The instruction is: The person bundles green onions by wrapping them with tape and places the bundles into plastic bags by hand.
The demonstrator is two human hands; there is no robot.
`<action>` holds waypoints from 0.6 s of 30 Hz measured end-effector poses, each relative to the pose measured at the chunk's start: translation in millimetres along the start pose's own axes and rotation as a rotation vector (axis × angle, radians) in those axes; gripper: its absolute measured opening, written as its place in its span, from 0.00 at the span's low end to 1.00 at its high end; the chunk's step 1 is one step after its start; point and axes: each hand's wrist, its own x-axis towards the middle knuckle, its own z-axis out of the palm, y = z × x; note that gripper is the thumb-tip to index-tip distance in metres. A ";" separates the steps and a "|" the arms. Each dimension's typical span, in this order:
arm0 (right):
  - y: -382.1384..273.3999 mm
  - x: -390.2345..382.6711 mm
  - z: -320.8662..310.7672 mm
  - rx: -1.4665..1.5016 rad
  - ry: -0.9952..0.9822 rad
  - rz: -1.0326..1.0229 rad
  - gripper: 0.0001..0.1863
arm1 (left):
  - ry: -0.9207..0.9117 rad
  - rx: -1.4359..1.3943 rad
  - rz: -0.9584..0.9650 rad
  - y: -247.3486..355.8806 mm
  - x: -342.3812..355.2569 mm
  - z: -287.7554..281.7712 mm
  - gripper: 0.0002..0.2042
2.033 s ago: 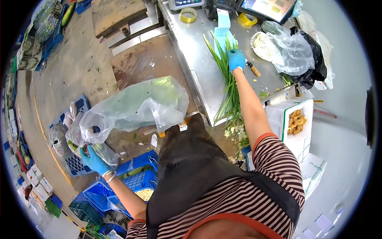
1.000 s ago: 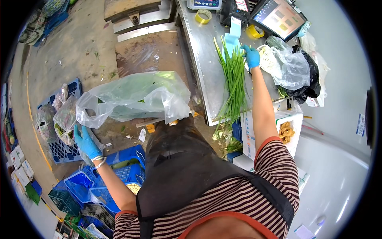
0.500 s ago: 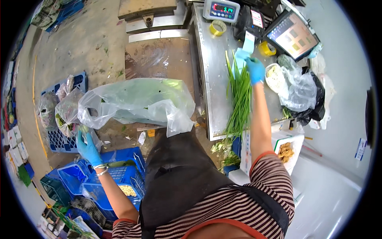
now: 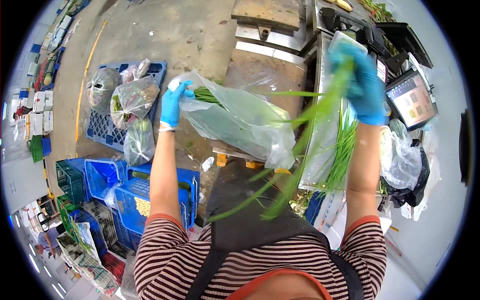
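In a blue glove, my left hand (image 4: 172,105) is closed on the gathered end of a long translucent plastic bag (image 4: 250,125), which has green stalks inside. My right hand (image 4: 362,87), also gloved and blurred by motion, is closed on a bunch of long green leaves (image 4: 320,110) lifted above the steel table (image 4: 313,172); their thin ends trail down to the left across the bag and my dark apron. More green leaves (image 4: 345,145) lie on the table under my right forearm.
Bagged produce (image 4: 134,100) sits on a blue pallet (image 4: 102,132) at left, above blue crates (image 4: 135,195). A screen (image 4: 410,100) and crumpled bags (image 4: 402,165) are at right. A person (image 4: 50,240) is at lower left. A yellow floor line (image 4: 87,67) runs left.
My left hand has moved up and right from the small bags to the long bag's end, gripping it. My right hand has lifted some leaves off the table; the view has shifted.
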 end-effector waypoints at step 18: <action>398.6 -41.9 11.2 0.441 0.479 0.839 0.15 | -0.135 -0.086 -0.117 33.2 -78.3 -50.7 0.22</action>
